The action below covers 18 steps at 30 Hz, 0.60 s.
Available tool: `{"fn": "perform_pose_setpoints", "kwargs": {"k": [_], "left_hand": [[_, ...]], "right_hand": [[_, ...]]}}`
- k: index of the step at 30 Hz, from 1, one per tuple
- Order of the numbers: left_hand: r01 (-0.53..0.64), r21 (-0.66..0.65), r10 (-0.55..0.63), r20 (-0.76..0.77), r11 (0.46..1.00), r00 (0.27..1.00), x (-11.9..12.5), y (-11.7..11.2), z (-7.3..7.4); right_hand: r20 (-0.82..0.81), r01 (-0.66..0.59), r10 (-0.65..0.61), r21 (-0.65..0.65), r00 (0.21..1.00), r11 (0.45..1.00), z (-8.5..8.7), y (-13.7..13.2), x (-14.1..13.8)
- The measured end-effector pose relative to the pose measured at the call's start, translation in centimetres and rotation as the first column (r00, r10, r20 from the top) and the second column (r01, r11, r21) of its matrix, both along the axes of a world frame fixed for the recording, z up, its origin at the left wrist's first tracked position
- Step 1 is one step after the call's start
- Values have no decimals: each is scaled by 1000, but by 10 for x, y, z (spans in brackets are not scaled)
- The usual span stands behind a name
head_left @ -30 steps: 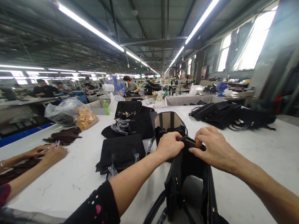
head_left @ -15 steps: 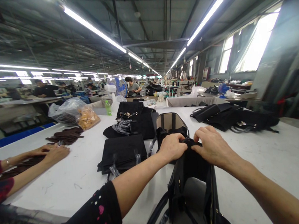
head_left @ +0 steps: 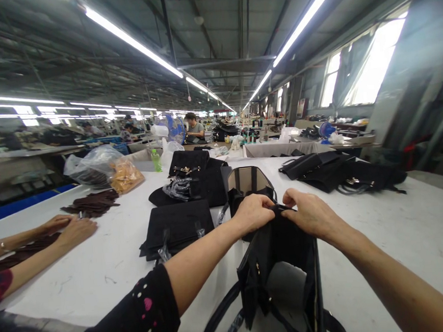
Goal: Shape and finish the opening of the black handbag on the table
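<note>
A black handbag stands on the white table in front of me, its inside facing up and its handles hanging toward me. My left hand pinches the far top edge of the bag between thumb and fingers. Close by on the right, my right hand grips the same edge, thumb below and fingers curled over. Just beyond sits a second bag with a beige inside, partly hidden by my left hand and the near bag.
Stacked black bag pieces lie at left, with more black bags at right. Brown strips, a plastic sack and a green bottle are further left. A co-worker's hands work over brown strips at the left edge.
Both hands keep their hold on the bag's edge, with small shifts of the fingers. The near bag's body spreads a little wider to the left. The whole view has shifted slightly.
</note>
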<state>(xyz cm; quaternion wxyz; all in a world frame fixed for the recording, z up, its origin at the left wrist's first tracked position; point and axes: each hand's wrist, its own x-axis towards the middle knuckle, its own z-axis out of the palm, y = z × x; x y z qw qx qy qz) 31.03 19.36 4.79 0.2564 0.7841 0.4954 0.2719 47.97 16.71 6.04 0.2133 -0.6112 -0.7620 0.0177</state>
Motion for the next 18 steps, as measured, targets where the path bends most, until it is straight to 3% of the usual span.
{"fn": "perform_pose_setpoints", "kwargs": {"k": [9,18], "left_hand": [[58,131,-50,-64,990,997,-3,0,0],[75,158,-56,-119,985,991,-2,-1,3]], "right_hand": [[-50,-47,45,-20,998,999,-2,3,4],[-53,-77,77,3,996,997,-3,8,2]]}}
